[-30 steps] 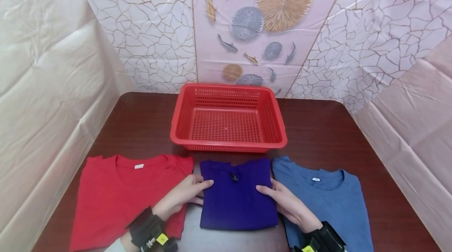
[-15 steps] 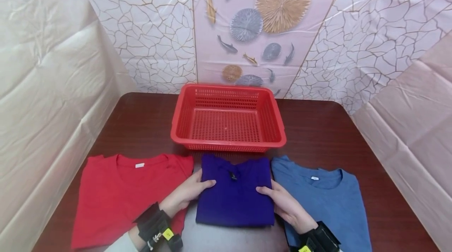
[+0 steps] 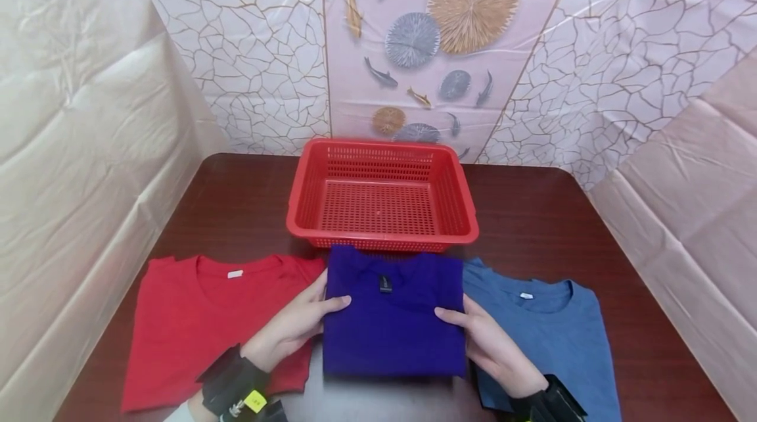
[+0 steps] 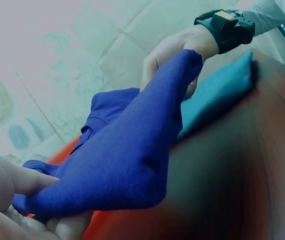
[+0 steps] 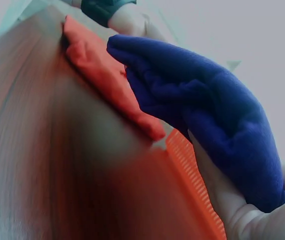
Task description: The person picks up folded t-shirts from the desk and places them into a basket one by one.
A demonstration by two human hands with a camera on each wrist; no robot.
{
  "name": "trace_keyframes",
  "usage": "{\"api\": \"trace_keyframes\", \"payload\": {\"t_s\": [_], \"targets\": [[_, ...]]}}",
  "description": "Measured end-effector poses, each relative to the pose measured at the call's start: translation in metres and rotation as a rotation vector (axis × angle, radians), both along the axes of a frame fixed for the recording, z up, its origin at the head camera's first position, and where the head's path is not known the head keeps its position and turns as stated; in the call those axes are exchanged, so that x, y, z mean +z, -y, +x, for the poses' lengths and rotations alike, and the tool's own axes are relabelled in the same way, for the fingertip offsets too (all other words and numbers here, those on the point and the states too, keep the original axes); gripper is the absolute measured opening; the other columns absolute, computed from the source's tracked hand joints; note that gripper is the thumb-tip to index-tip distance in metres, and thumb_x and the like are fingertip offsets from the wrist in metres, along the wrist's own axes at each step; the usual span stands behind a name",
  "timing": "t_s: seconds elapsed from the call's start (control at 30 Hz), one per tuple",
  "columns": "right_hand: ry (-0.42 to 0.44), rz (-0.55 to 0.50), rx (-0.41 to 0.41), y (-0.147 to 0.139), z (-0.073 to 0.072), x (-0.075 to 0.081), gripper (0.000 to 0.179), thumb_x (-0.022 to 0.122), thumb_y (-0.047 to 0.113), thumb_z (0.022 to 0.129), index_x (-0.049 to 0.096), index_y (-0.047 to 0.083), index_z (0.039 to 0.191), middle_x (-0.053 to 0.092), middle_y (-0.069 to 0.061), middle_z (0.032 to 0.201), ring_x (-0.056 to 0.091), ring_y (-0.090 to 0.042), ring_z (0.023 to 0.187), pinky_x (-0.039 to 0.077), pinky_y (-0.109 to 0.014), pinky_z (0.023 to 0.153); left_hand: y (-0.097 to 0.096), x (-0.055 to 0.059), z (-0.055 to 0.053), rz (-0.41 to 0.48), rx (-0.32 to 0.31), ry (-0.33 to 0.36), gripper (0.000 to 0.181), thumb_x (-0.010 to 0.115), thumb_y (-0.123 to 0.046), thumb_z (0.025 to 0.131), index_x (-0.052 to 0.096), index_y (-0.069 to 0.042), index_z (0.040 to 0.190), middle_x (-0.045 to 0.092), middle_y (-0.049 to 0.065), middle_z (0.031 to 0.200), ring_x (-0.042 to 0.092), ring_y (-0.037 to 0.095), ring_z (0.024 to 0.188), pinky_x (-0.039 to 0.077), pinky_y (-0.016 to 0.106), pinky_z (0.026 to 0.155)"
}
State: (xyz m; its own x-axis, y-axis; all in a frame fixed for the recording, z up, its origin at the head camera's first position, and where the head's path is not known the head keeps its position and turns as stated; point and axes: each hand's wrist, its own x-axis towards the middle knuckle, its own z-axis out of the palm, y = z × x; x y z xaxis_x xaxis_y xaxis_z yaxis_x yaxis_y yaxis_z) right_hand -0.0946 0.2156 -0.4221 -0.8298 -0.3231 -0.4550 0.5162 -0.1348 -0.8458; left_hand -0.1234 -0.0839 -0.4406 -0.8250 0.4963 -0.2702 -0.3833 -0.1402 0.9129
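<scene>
A folded purple T-shirt (image 3: 393, 330) with a dark neck label is held up off the table between both hands. My left hand (image 3: 296, 323) grips its left edge, thumb on top and fingers beneath. On the opposite edge my right hand (image 3: 493, 340) pinches it the same way. Both wrist views show the folded purple cloth (image 4: 122, 155) lifted, its underside sagging slightly. Just beyond the T-shirt stands a red plastic basket (image 3: 378, 238), nothing inside it. A folded red T-shirt (image 3: 219, 323) lies to the left, and a folded blue T-shirt (image 3: 550, 336) to the right.
The dark brown wooden table (image 3: 520, 211) has patterned sheeting (image 3: 260, 47) behind it and pale draped cloth (image 3: 77, 179) along its left side. A similar drape (image 3: 692, 211) runs along the right side.
Both hands have raised the purple T-shirt off the table toward the head camera and slightly nearer the basket. The basket and the other two T-shirts stay in place.
</scene>
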Motion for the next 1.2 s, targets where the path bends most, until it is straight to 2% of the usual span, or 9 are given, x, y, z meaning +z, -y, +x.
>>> {"api": "trace_keyframes", "payload": {"t_s": [0.2, 0.3, 0.47, 0.63, 0.87, 1.0, 1.2], "targets": [[-0.007, -0.008, -0.004, 0.0, -0.001, 0.026, 0.07, 0.056, 0.021, 0.09, 0.015, 0.019, 0.146, 0.05, -0.005, 0.135, 0.05, -0.024, 0.117, 0.051, -0.039, 0.088, 0.007, 0.027, -0.001, -0.002, 0.0, 0.004, 0.078, 0.057, -0.016, 0.089, 0.009, -0.033, 0.148, 0.03, 0.009, 0.149, 0.051, 0.024, 0.116, 0.046, 0.046, 0.092], [-0.014, -0.01, -0.01, 0.001, -0.006, 0.038, 0.069, 0.057, 0.021, 0.09, 0.016, 0.017, 0.145, 0.056, -0.003, 0.127, 0.052, -0.025, 0.115, 0.052, -0.039, 0.086, 0.01, 0.04, -0.007, 0.001, -0.001, 0.002, 0.078, 0.058, -0.016, 0.089, 0.011, -0.035, 0.148, 0.03, 0.006, 0.148, 0.051, 0.025, 0.115, 0.046, 0.045, 0.091], [-0.039, -0.012, -0.015, 0.001, -0.02, 0.056, 0.065, 0.056, 0.021, 0.091, 0.019, 0.018, 0.144, 0.058, -0.002, 0.124, 0.054, -0.025, 0.113, 0.054, -0.038, 0.084, 0.014, 0.062, -0.022, 0.006, -0.018, -0.01, 0.078, 0.058, -0.017, 0.089, 0.009, -0.035, 0.148, 0.035, 0.008, 0.145, 0.053, 0.028, 0.114, 0.048, 0.045, 0.091], [-0.084, -0.041, -0.021, 0.003, -0.036, 0.068, 0.062, 0.054, 0.02, 0.092, 0.021, 0.017, 0.144, 0.056, -0.003, 0.126, 0.054, -0.024, 0.113, 0.053, -0.037, 0.085, 0.016, 0.075, -0.043, 0.023, -0.024, -0.017, 0.075, 0.058, -0.017, 0.089, 0.014, -0.036, 0.147, 0.04, 0.01, 0.141, 0.053, 0.029, 0.113, 0.05, 0.044, 0.09], [-0.104, -0.07, -0.046, 0.006, -0.062, 0.078, 0.06, 0.056, 0.018, 0.091, 0.022, 0.015, 0.141, 0.052, -0.005, 0.127, 0.055, -0.023, 0.112, 0.053, -0.035, 0.085, 0.015, 0.082, -0.078, 0.009, -0.035, -0.024, 0.068, 0.056, -0.016, 0.09, 0.021, -0.035, 0.145, 0.05, 0.013, 0.132, 0.055, 0.029, 0.111, 0.051, 0.043, 0.087], [-0.096, -0.069, -0.043, 0.006, -0.083, 0.083, 0.06, 0.057, 0.019, 0.091, 0.025, 0.015, 0.141, 0.053, -0.005, 0.127, 0.054, -0.023, 0.113, 0.054, -0.035, 0.084, 0.012, 0.086, -0.098, 0.012, -0.015, -0.013, 0.065, 0.055, -0.015, 0.091, 0.022, -0.034, 0.145, 0.052, 0.013, 0.131, 0.055, 0.028, 0.11, 0.051, 0.04, 0.084], [-0.097, -0.064, -0.034, 0.009, -0.118, 0.087, 0.058, 0.055, 0.02, 0.092, 0.026, 0.013, 0.141, 0.057, -0.005, 0.121, 0.056, -0.023, 0.11, 0.055, -0.035, 0.081, 0.005, 0.092, -0.13, -0.006, 0.036, 0.021, 0.062, 0.053, -0.016, 0.092, 0.024, -0.033, 0.145, 0.047, 0.012, 0.136, 0.052, 0.026, 0.114, 0.045, 0.044, 0.089]]}}
